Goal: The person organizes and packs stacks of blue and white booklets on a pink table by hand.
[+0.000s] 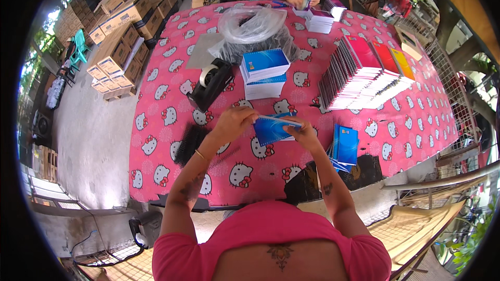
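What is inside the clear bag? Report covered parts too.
A dark mass shows through the clear bag low down, and a smaller dark patch higher up. Wrinkled plastic blurs their shapes; what they are cannot be told.

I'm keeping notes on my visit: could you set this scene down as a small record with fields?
Left hand: fingers pinched at the booklet's left end
Right hand: gripping its right end
Held: blue booklet
Beyond the hands: blue-topped stack, black tape dispenser
Left: black coils
Right: small blue pile, spiral-bound notebooks
Surface: pink patterned tablecloth
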`<state>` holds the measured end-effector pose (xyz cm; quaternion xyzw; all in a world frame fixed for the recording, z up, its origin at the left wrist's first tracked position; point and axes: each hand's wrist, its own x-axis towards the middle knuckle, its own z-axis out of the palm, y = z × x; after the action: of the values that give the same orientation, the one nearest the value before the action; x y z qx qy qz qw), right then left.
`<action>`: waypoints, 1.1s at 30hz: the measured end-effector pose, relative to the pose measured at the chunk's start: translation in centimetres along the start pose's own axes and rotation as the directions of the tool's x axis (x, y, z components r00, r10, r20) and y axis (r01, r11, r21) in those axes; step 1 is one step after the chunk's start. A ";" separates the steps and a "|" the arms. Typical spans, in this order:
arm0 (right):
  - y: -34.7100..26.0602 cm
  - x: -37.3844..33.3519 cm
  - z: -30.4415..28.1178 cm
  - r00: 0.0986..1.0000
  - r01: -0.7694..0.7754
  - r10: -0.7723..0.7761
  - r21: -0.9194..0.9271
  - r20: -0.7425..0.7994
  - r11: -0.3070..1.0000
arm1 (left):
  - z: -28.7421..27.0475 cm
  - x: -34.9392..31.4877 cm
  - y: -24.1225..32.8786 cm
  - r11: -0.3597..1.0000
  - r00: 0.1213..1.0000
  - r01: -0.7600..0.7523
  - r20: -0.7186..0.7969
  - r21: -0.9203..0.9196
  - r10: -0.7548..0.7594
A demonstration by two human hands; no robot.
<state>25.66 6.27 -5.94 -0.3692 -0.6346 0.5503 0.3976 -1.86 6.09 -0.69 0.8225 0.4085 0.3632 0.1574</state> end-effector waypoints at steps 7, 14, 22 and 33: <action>0.2 0.0 -0.3 0.998 0.054 -0.057 -0.080 -0.033 0.995 | -0.8 0.3 1.0 0.992 0.996 0.089 0.037 -0.085 -0.086; 0.4 -0.5 0.2 0.999 -0.034 0.034 0.013 -0.009 0.999 | 0.8 -0.3 0.7 0.987 0.993 0.077 -0.074 -0.138 -0.088; 0.2 -1.1 0.4 0.998 -0.070 0.070 -0.005 0.009 0.998 | 1.8 -1.0 -1.6 0.734 0.910 0.408 0.180 -0.543 -0.373; -1.8 -0.7 0.6 0.999 -0.037 0.037 0.012 0.017 0.999 | -0.3 -0.1 0.1 0.955 0.984 0.168 0.095 -0.243 -0.149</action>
<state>25.33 5.12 -4.31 -0.3737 -0.6275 0.5648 0.3842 -2.11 5.94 -0.46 0.7737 0.4180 0.3667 0.3037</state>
